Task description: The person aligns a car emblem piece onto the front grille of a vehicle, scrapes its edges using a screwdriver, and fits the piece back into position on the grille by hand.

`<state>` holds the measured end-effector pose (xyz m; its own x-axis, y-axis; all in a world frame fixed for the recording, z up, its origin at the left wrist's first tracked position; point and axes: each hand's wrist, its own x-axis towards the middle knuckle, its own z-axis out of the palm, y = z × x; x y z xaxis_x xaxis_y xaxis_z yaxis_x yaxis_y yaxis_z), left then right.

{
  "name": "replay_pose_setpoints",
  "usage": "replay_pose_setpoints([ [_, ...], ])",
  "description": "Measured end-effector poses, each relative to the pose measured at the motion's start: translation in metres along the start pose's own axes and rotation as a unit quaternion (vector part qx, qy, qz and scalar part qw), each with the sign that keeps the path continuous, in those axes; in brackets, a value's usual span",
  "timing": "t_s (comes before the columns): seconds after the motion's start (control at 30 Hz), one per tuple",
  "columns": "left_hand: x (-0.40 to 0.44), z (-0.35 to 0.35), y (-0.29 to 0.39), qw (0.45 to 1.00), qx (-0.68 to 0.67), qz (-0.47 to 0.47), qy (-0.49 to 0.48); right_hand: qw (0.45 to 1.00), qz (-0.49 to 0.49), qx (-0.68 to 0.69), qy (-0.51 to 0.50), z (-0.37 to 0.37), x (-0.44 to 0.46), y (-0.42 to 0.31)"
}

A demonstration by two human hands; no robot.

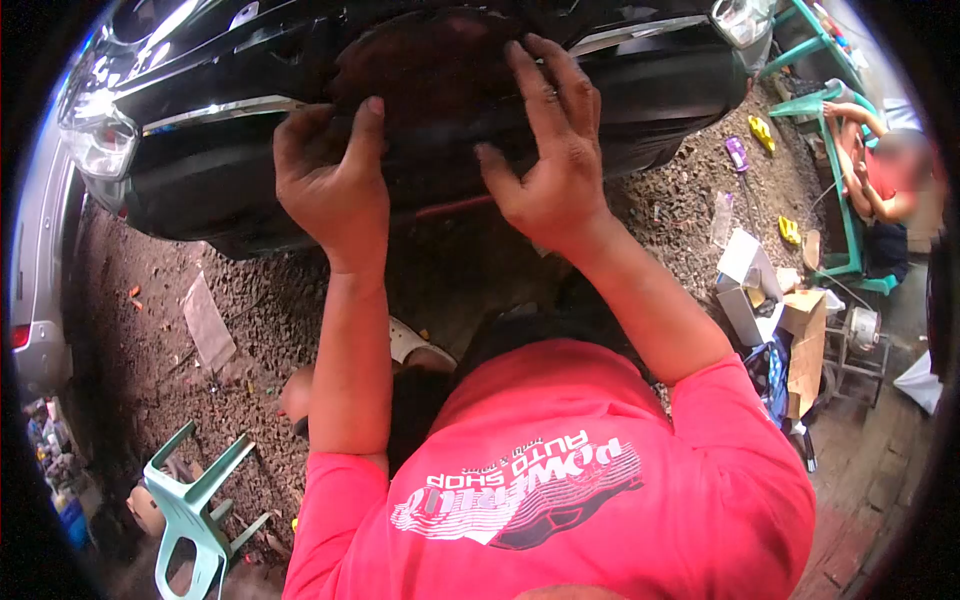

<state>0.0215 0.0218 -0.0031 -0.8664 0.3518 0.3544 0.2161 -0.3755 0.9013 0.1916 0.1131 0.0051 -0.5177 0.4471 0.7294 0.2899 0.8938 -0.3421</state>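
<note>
Two bare hands stand before a glossy black plastic car bumper with bright trim (225, 190), which spans the space beyond and between them; its left chrome strip (215, 113) runs up to the fingers of the left hand (335, 195), while the right hand (555, 165) is set nearer the right strip (640, 33). Gravelly brown ground (130, 300) lies below the bumper. Off to the right, an open white-and-brown cardboard box (740, 283) has some pale and brownish pieces in it, too small to make out, and a taller brown cardboard piece (804, 350) stands just beside it. The left hand is unclenched, its thumb raised apart from bent fingers; the right is spread wider, fingers extended and thumb well out. Neither visibly grasps an object, and I cannot tell whether the fingertips actually touch the dark surface
</note>
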Motion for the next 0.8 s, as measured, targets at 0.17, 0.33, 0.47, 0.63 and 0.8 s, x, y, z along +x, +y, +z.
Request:
replay_pose_setpoints([
  [0.17,-0.006,-0.002,0.0,0.999,0.018,0.041,-0.027,1.0,0.007,0.019,-0.001,-0.002,0.001,0.0],
  [0.33,-0.007,-0.004,0.0,0.999,0.018,0.04,-0.027,0.997,0.033,0.068,0.001,-0.005,0.003,-0.005],
  [0.47,-0.012,-0.003,0.0,0.999,0.003,0.013,-0.038,0.999,0.016,0.041,-0.017,-0.006,0.0,-0.007],
  [0.63,-0.008,-0.005,-0.001,0.998,-0.025,0.027,-0.048,0.998,-0.001,0.055,0.025,-0.004,0.002,-0.004],
  [0.8,-0.004,-0.01,-0.01,0.998,-0.023,0.059,-0.03,1.0,-0.016,0.013,-0.006,-0.015,0.008,-0.014],
])
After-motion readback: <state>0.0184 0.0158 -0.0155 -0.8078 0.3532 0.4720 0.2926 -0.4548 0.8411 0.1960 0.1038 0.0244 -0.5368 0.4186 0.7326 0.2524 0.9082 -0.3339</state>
